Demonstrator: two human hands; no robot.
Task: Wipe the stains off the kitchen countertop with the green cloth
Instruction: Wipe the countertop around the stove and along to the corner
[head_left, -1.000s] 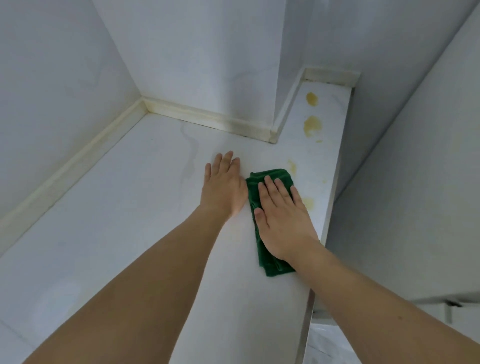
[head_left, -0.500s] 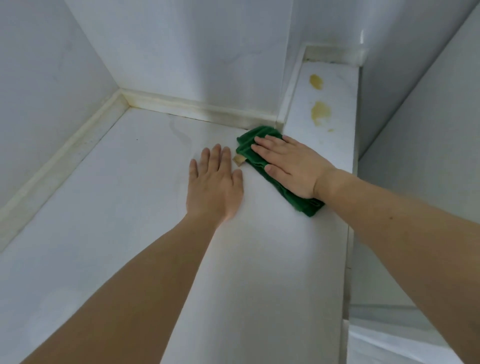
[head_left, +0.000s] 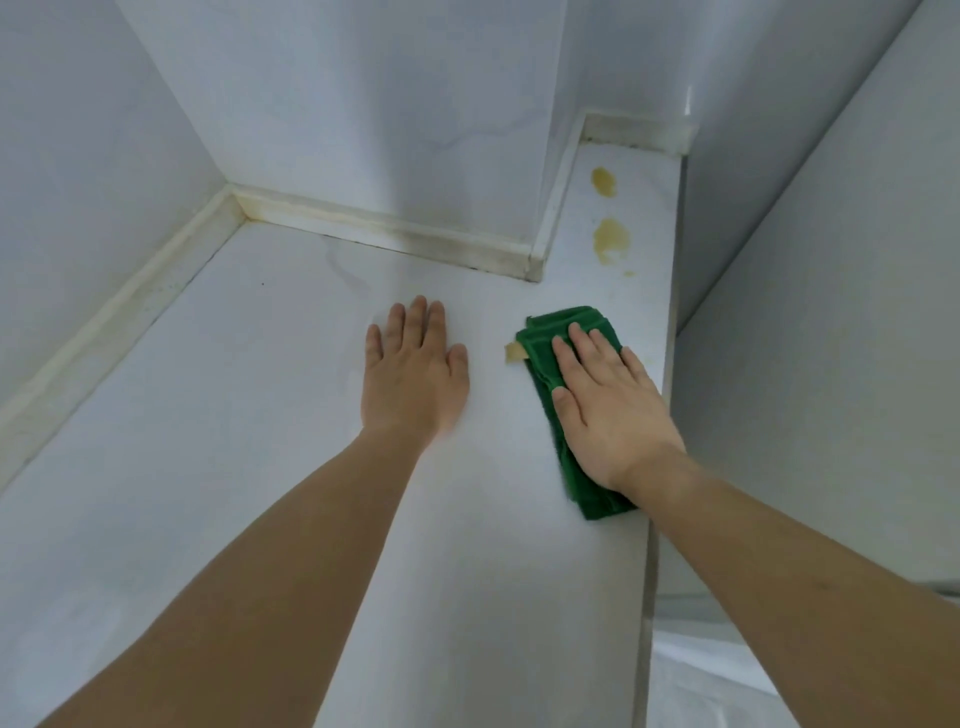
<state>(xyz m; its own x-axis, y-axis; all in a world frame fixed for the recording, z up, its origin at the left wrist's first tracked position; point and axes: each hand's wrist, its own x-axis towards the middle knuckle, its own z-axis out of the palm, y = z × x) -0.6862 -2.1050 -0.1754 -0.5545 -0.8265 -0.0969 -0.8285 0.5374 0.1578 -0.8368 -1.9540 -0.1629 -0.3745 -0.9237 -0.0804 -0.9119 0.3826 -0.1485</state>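
Note:
A folded green cloth (head_left: 548, 343) lies on the white countertop (head_left: 234, 415) near its right edge. My right hand (head_left: 608, 410) presses flat on the cloth with straight fingers, covering most of it. A tan smear (head_left: 514, 352) shows at the cloth's left edge. My left hand (head_left: 413, 374) rests flat on the bare counter to the left of the cloth, fingers straight. Two yellow stains, one nearer (head_left: 612, 239) and one farther (head_left: 603, 182), sit on the narrow strip of counter beyond the cloth.
White tiled walls enclose the counter on the left and back, with a grimy raised backsplash strip (head_left: 395, 234). A wall column (head_left: 540, 130) juts out at the back. The counter's right edge (head_left: 655, 493) drops off beside a white panel (head_left: 831, 312).
My right hand has swept the cloth back from the column corner toward the right edge, turning it lengthwise. My left hand has stayed flat on the counter.

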